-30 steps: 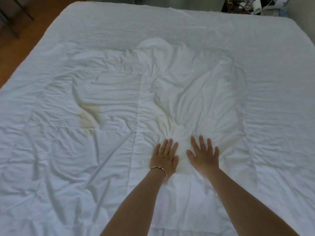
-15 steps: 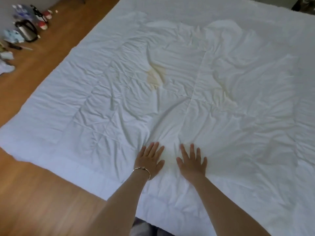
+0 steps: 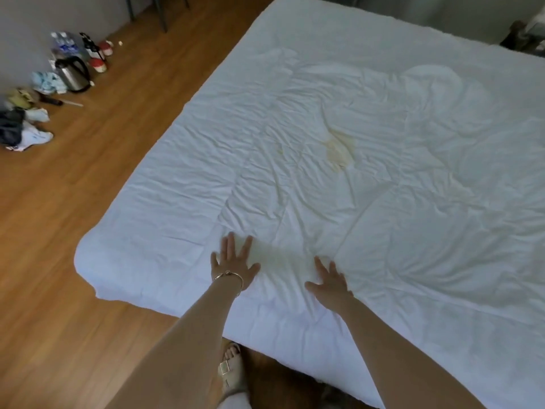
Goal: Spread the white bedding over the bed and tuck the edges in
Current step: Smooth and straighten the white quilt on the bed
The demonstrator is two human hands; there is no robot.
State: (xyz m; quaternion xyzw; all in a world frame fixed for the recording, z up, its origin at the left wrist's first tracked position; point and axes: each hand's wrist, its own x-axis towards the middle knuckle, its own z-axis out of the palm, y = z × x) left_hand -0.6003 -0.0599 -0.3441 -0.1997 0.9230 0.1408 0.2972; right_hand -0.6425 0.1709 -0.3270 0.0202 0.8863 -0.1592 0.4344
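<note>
The white bedding (image 3: pixel 368 119) lies spread over the whole bed, wrinkled, with a yellowish stain (image 3: pixel 339 149) near its middle. Its near left corner (image 3: pixel 88 270) hangs over the bed's edge above the floor. My left hand (image 3: pixel 234 265), with a thin bracelet at the wrist, presses flat on the bedding near the front edge, fingers straight and spread. My right hand (image 3: pixel 330 283) lies flat on the bedding a short way to the right, fingers also spread. Neither hand holds any cloth.
Wooden floor (image 3: pixel 88 187) runs along the bed's left side and front. A kettle (image 3: pixel 73 73), bottles (image 3: pixel 63 45) and a heap of clothes (image 3: pixel 20 125) sit by the far left wall. My sandalled foot (image 3: pixel 230 367) stands at the bed's front edge.
Both hands have slid left along the front of the bedding and moved apart. The view has swung left, bringing the bed's left corner and the floor into sight.
</note>
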